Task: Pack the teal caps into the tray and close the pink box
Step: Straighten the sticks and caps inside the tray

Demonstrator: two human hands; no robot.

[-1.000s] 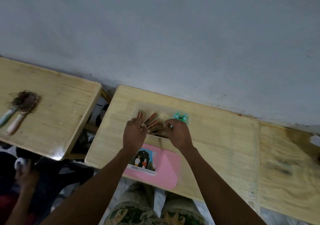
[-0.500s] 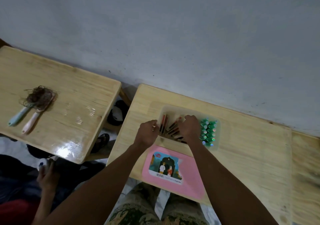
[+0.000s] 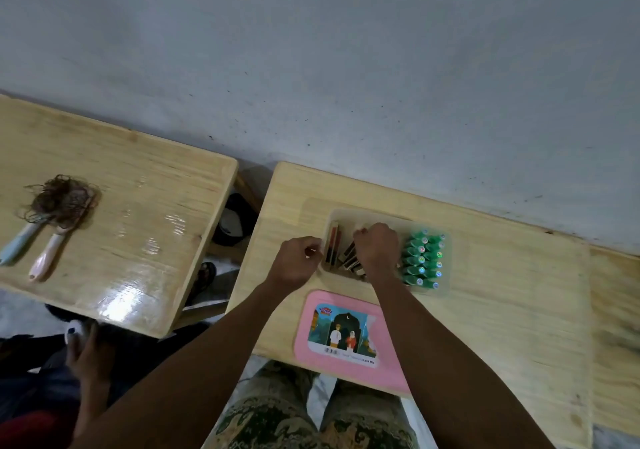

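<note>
A clear see-through plastic tray point(image 3: 388, 218) sits on the light wooden table point(image 3: 502, 293), close to the grey wall point(image 3: 311, 68). At the tray's right end the teal caps point(image 3: 423, 262) stand packed tight in two rows, each with a small shiny round sticker on top. The left part of the tray holds thin dark and red sticks point(image 3: 333, 248). The left hand point(image 3: 294, 263) rests at the tray's left edge, and its grip is curled in with the thumb against the fingers; I cannot tell if it pinches anything. The right hand point(image 3: 375, 248) is down inside the tray over the sticks, just left of the caps, its grip bunched into a loose fist, and what it holds is hidden. Nearer the person lies the flat pink box lid point(image 3: 391, 355), touching no hand. Its picture label shows two small people under an arch, a barcode, and words too blurry to read. On the other wooden table point(image 3: 138, 241) to the left lie two hairbrushes point(image 3: 52, 220) tangled with hair.
</note>
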